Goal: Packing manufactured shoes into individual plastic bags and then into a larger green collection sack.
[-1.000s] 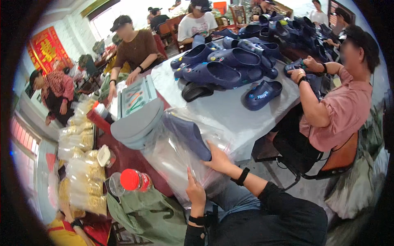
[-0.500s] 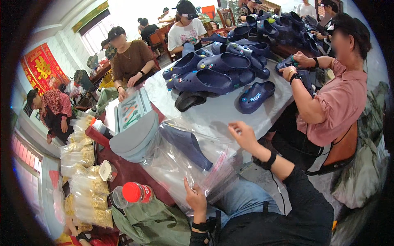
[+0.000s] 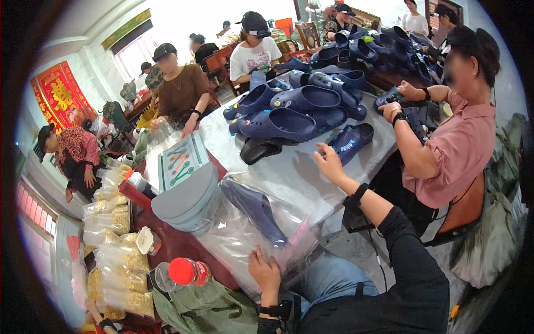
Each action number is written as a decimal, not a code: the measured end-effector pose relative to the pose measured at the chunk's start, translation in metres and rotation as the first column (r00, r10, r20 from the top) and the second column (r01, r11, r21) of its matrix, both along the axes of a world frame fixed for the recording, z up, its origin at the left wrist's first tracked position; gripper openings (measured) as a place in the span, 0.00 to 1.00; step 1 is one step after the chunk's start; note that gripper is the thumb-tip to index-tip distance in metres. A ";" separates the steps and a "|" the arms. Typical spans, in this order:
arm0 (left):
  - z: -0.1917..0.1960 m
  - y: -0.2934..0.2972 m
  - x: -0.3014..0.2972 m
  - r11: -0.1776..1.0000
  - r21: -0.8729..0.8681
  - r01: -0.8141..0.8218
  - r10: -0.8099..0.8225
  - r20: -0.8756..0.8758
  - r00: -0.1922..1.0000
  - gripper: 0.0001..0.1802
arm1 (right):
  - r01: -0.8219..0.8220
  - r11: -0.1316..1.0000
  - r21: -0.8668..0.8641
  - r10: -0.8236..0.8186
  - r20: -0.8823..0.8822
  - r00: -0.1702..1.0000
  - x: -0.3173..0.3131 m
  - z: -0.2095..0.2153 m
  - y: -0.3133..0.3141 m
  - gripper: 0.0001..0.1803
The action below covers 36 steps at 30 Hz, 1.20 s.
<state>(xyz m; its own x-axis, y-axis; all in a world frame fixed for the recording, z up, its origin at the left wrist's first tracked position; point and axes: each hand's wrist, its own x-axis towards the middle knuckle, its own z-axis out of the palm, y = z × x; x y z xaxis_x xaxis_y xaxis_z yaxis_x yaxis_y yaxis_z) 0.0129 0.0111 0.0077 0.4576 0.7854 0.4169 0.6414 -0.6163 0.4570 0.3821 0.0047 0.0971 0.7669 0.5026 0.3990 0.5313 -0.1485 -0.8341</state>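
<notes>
A clear plastic bag lies at the near edge of the table with a dark blue clog inside it. My left hand rests on the bag's near part, fingers stretched out over the film. Farther forward, my right hand is held out with its fingers apart and nothing in them. Just beyond its fingertips is a single dark blue clog with light lettering, lying on the white table covering. Whether the fingertips touch that clog I cannot tell.
A large heap of dark blue clogs covers the far table. Left of the bag stand a grey case, a red-lidded jar and several bags of yellowish pieces. A co-worker in pink sits at right, handling a clog.
My right hand has moved forward, up to the single clog. My left hand's fingers have come down flatter on the bag. Across the table, a co-worker now lifts some clear film.
</notes>
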 end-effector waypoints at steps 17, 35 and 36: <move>-0.002 0.002 0.000 0.998 -0.040 0.041 -0.045 -0.084 0.996 0.33 | 0.156 0.827 0.541 0.420 -0.776 0.470 0.063 -0.007 0.084 0.27; -0.002 -0.001 -0.001 0.996 -0.093 0.013 -0.029 -0.179 0.983 0.33 | -0.158 0.976 0.151 0.198 -0.917 0.345 0.059 -0.024 0.002 0.27; -0.004 0.000 -0.002 0.996 -0.091 0.017 -0.033 -0.184 0.982 0.34 | -0.122 0.988 0.097 0.135 -0.926 0.354 0.056 -0.019 0.007 0.24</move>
<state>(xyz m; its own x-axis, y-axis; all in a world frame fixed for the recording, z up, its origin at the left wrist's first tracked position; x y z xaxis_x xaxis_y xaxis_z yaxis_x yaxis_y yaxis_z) 0.0112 0.0111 0.0036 0.5404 0.8027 0.2524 0.7049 -0.5957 0.3850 0.4380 0.0114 0.0779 0.5802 0.6310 -0.5149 -0.5674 -0.1404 -0.8114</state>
